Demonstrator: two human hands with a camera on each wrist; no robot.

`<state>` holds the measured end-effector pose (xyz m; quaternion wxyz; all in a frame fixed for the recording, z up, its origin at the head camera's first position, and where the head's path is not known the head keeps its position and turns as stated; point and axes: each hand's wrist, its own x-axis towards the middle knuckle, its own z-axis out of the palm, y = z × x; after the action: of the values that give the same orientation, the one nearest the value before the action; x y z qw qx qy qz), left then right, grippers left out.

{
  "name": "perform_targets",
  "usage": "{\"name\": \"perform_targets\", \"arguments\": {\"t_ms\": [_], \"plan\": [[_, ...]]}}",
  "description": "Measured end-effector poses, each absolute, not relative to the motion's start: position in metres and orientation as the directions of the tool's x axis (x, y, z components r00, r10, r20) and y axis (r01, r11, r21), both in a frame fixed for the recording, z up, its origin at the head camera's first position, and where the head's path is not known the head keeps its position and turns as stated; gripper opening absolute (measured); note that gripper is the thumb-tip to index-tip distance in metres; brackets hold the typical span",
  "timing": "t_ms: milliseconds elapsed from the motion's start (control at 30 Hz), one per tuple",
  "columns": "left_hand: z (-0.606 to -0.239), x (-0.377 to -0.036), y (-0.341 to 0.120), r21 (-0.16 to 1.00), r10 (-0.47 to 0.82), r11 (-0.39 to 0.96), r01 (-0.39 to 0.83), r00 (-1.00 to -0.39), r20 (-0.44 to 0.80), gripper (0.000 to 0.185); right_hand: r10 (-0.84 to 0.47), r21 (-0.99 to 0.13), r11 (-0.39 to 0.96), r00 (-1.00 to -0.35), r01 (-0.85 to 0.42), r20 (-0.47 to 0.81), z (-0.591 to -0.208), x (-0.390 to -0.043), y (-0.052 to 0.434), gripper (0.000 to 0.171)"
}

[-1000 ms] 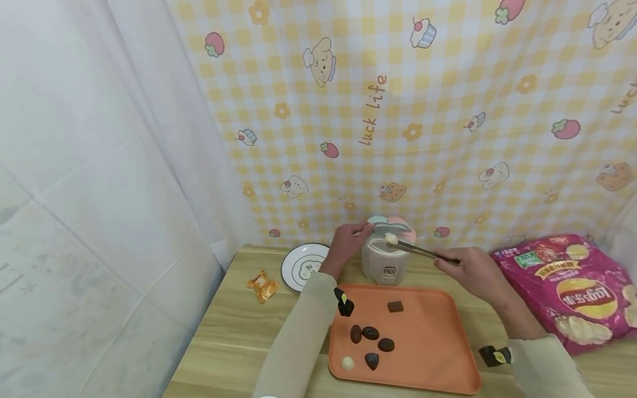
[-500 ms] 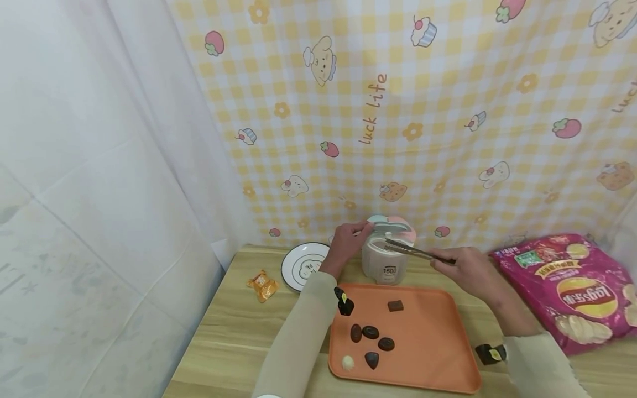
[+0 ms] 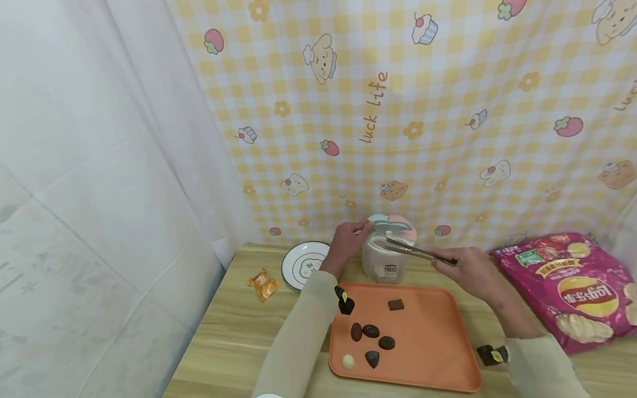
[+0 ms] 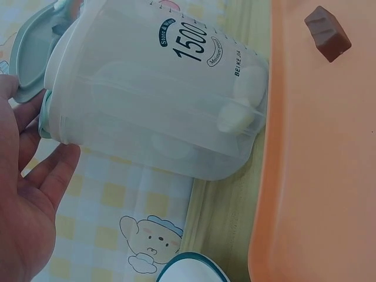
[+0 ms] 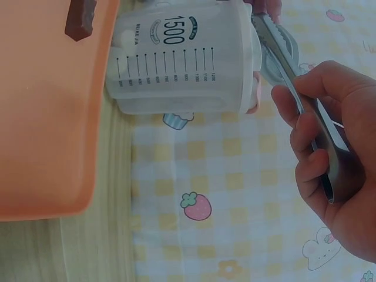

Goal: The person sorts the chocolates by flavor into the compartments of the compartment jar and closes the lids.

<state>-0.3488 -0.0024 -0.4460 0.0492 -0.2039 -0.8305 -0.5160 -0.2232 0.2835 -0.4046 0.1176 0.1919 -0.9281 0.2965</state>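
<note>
A clear plastic storage jar marked 1500 stands behind the tray with its flip lid raised. My left hand holds the lid, thumb on the flap and fingers at the rim. Metal tongs lie in the grip of my right hand, their tips over the jar's opening with nothing seen between them. White pieces show through the jar's wall at its bottom. On the orange tray lie several dark chocolates, a brown chocolate block and a white ball.
Left of the jar is a white plate, partly behind my left arm. An orange-wrapped snack lies at the table's left. The large purple chip bag fills the right side. A yellow checked curtain hangs directly behind.
A second ago the tongs held a white ball above the jar's opening; now their tips show none. Both hands have stayed nearly in place.
</note>
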Motion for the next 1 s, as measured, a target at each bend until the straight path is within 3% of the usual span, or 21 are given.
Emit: {"name": "perform_targets", "arguments": {"t_ms": [300,567,1000], "plan": [[-0.444,-0.348,-0.002,0.835,0.279,0.390,0.389,-0.914,0.295,0.050,-0.350,-0.429,0.716,-0.815,-0.551,0.462,-0.407,-0.208,0.282,0.028],[-0.446,-0.349,-0.001,0.833,0.274,0.389,0.392,-0.913,0.302,0.052,-0.360,-0.559,0.672,-0.874,-0.486,0.327,-0.415,-0.184,0.270,0.028],[-0.444,-0.348,0.000,0.822,0.267,0.415,0.390,-0.916,0.300,0.051,-0.481,-0.572,0.597,-0.822,-0.562,0.305,-0.440,-0.149,0.253,0.028]]}}
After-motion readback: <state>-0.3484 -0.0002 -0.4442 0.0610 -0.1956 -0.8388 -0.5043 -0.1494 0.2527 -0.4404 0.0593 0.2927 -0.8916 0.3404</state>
